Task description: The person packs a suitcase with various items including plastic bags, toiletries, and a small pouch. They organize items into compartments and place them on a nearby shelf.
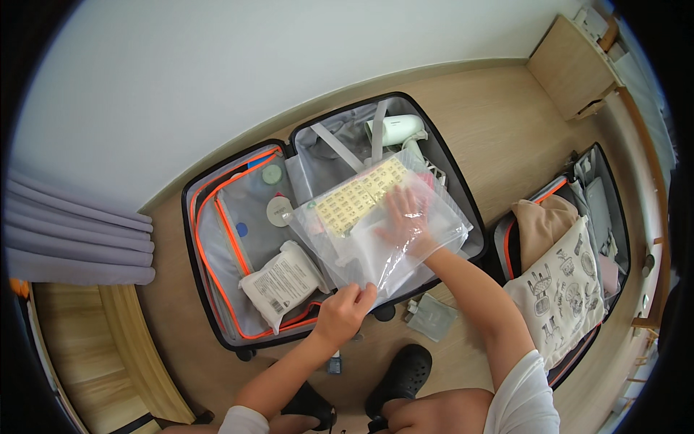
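Observation:
A clear plastic bag (320,233) lies over the right half of an open suitcase (455,157), with yellow printed sheets (352,203) and white material inside. My right hand (406,219) reaches into the bag, fingers spread over its contents; whether it grips anything is hidden by the plastic. My left hand (349,312) pinches the bag's near edge. To the left, a white soft pack with printed text (284,279) rests in the other half of the suitcase, near a round white item (280,211) and a round green item (271,174). A pale green hair dryer (401,130) sits at the far right corner.
A second open suitcase (615,217) on the right holds a patterned cloth bag (558,293) and beige fabric (545,222). A translucent pouch (432,316) lies on the floor near a black clog (409,369). Grey curtain (81,233) and wooden furniture (574,65) flank the scene.

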`<state>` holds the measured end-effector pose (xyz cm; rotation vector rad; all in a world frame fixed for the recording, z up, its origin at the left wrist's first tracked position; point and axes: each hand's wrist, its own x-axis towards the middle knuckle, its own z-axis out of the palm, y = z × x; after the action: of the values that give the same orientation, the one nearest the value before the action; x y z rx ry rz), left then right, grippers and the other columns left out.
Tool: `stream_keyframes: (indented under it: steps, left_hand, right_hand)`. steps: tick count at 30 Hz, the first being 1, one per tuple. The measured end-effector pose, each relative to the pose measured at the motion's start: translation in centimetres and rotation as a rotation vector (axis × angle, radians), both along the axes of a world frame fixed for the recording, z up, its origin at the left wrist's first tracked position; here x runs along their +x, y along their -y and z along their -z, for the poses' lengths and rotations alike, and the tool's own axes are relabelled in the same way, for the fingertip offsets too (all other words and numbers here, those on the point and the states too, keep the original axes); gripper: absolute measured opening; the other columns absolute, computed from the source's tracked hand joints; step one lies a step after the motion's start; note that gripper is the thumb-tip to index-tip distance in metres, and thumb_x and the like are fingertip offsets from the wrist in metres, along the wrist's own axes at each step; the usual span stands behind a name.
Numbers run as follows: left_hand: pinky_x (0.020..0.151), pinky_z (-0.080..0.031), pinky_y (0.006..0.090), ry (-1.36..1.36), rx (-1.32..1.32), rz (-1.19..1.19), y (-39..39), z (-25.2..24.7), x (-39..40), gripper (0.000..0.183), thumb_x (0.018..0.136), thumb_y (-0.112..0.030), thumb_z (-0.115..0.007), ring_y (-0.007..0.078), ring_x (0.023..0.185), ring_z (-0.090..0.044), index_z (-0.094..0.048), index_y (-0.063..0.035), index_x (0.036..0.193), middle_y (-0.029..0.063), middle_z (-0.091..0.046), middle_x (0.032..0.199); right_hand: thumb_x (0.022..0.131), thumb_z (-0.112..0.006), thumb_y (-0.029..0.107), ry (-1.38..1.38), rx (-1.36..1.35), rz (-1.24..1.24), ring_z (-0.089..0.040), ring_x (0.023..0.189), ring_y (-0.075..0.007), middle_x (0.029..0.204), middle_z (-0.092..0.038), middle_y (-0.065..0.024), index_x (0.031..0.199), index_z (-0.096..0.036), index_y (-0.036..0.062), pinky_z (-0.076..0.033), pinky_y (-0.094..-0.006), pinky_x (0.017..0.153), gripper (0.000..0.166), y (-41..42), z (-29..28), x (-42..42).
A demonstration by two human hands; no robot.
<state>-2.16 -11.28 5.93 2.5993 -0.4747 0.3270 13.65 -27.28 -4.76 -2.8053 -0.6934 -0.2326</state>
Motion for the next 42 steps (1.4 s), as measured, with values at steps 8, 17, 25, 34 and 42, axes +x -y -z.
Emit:
stream_keyframes:
  steps: [8, 17, 25, 34, 42]
  left_hand:
    - [0.044, -0.043, 0.0243, 0.026, 0.019, 0.014, -0.1, -0.7, 1.4, 0.024, 0.069, 0.0, -0.053, 0.0149, 0.053, -0.05, -0.055, -0.0048, 0.093, 0.0036, -0.041, 0.064]
    - [0.044, -0.042, 0.0284, -0.026, 0.004, -0.046, -0.6, -0.7, 0.9, 0.028, 0.065, 0.003, -0.053, 0.0184, 0.053, -0.05, -0.056, -0.0058, 0.091, 0.0051, -0.042, 0.063]
    - [0.043, -0.043, 0.031, -0.029, 0.1, -0.191, -1.9, -0.5, 1.0, 0.028, 0.067, 0.002, -0.054, 0.0211, 0.052, -0.052, -0.056, -0.0057, 0.093, 0.0062, -0.045, 0.063]
    - [0.041, -0.042, 0.0279, 0.04, 0.161, -0.248, -3.0, -0.6, 2.0, 0.04, 0.067, 0.001, -0.055, 0.0169, 0.05, -0.05, -0.058, -0.0117, 0.105, 0.0034, -0.043, 0.062]
    - [0.041, -0.039, 0.0293, 0.038, 0.195, -0.213, -2.2, 1.6, 2.1, 0.043, 0.063, 0.001, -0.056, 0.0165, 0.051, -0.046, -0.062, -0.0143, 0.103, 0.0025, -0.038, 0.062]
  right_hand:
    - [0.069, -0.066, 0.029, -0.316, 0.148, -0.511, -0.049, 0.099, -0.0316, 0.112, -0.038, -0.0116, 0.116, -0.045, 0.0211, -0.043, -0.0388, 0.083, 0.052, -2.3, -2.7, 0.5]
    - [0.077, -0.054, 0.017, -0.457, 0.102, -0.243, -0.057, 0.075, -0.036, 0.098, -0.047, -0.0141, 0.094, -0.045, 0.0069, -0.047, -0.0436, 0.063, 0.022, -3.6, -2.2, 2.7]
    - [0.078, -0.047, 0.012, -0.308, 0.088, 0.0, -0.058, 0.073, -0.0362, 0.093, -0.049, -0.0168, 0.095, -0.043, 0.005, -0.048, -0.0425, 0.06, 0.018, -2.3, -2.4, 3.6]
    - [0.074, -0.052, 0.008, -0.257, 0.294, 0.113, -0.054, 0.085, -0.0371, 0.106, -0.043, -0.0191, 0.102, -0.045, 0.0062, -0.046, -0.0442, 0.07, 0.029, -1.9, -3.2, 3.5]
    - [0.075, -0.058, 0.034, -0.164, 0.153, -0.518, -0.017, 0.127, -0.041, 0.14, -0.016, -0.0142, 0.133, -0.029, 0.0161, -0.027, -0.0534, 0.096, 0.067, -5.5, -4.5, -2.0]
